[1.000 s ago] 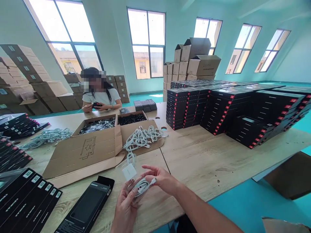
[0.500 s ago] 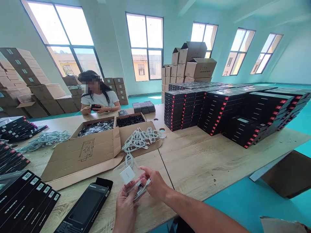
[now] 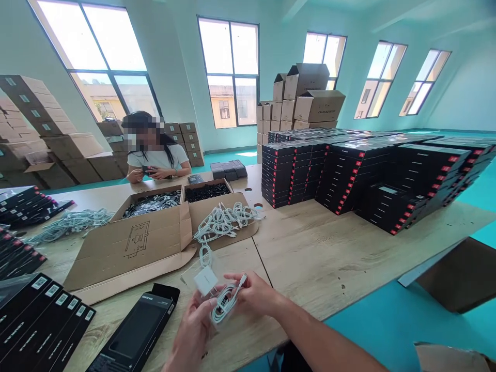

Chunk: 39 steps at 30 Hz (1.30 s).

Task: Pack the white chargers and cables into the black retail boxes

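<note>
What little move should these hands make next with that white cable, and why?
I'd probably have the right hand fold the cable's plug end down against the coiled white cable: that end sticks up beyond the loops, right by the fingers of that hand, while the left hand steadies the coil.

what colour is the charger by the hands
The charger is white, clearest in the head view.

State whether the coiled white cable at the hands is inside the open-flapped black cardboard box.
No, the left hand holds the coiled white cable to the right of the black box.
</note>
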Tool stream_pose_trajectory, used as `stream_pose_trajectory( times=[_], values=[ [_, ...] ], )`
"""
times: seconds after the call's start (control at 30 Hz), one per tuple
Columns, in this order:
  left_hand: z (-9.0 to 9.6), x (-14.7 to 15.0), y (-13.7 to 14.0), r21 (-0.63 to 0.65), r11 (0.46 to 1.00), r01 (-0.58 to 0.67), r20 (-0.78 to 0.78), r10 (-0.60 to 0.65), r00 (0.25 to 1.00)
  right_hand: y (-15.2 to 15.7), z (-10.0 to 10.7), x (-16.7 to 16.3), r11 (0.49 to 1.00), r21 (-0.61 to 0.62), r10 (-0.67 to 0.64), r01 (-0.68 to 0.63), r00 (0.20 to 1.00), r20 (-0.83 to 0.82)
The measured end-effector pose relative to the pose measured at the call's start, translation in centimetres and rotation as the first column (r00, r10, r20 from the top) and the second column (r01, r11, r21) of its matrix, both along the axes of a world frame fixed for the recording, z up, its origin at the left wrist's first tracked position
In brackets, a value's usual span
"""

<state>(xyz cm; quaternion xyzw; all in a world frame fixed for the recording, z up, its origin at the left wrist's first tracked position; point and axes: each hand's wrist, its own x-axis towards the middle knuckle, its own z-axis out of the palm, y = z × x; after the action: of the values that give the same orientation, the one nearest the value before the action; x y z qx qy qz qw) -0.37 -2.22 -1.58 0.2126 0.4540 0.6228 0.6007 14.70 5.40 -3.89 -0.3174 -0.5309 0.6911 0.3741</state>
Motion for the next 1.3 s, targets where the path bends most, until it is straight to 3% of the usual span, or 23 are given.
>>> stream_pose_trajectory(
  times=[0.1, 0.23, 0.4, 0.6, 0.67, 0.8, 0.97, 1.03, 1.13, 1.3],
  values=[
    [0.1, -0.5, 0.4, 0.052, 0.998, -0.048, 0.024, 0.047, 0.999, 0.0, 0.0, -0.3, 0.996, -0.084, 0.023, -0.031, 0.996, -0.086],
    [-0.6, -0.4, 0.9, 0.101, 0.987, -0.129, 0.053, 0.124, 0.991, -0.1, -0.4, -0.1, 0.985, -0.055, -0.165, 0.161, 0.985, -0.060],
    [-1.3, -0.3, 0.8, 0.071, 0.995, -0.073, 0.078, 0.068, 0.995, -0.5, -0.7, 0.3, 0.967, 0.031, -0.252, 0.252, 0.968, -0.025],
    [-1.1, -0.5, 0.3, 0.040, 0.998, -0.058, 0.114, 0.053, 0.992, -0.3, -0.9, -0.1, 0.955, -0.035, -0.294, 0.293, 0.955, -0.030],
    [-1.1, -0.3, 0.3, 0.045, 0.996, -0.079, 0.098, 0.074, 0.992, -0.4, -0.8, -0.3, 0.943, 0.011, -0.331, 0.331, 0.944, -0.002],
    [-0.9, 0.2, 0.3, 0.055, 0.995, -0.082, 0.066, 0.078, 0.995, -0.9, 0.2, -1.2, 0.878, 0.224, -0.440, 0.424, 0.897, 0.027],
    [-0.8, 0.7, 0.0, 0.061, 0.995, -0.076, 0.060, 0.072, 0.996, -1.6, 1.8, -2.7, 0.869, 0.197, -0.461, 0.454, 0.887, -0.011],
    [-0.8, 0.8, -0.1, 0.074, 0.993, -0.094, 0.059, 0.090, 0.994, -1.8, 2.2, -3.1, 0.852, 0.241, -0.481, 0.464, 0.877, 0.012],
    [-0.8, 1.0, -0.2, 0.097, 0.989, -0.114, 0.072, 0.107, 0.992, -2.1, 2.5, -3.5, 0.841, 0.298, -0.480, 0.452, 0.877, 0.023],
    [-0.7, 0.8, 0.0, 0.112, 0.986, -0.127, 0.097, 0.117, 0.988, -2.3, 2.6, -3.8, 0.839, 0.270, -0.494, 0.473, 0.869, 0.015]
  ],
)
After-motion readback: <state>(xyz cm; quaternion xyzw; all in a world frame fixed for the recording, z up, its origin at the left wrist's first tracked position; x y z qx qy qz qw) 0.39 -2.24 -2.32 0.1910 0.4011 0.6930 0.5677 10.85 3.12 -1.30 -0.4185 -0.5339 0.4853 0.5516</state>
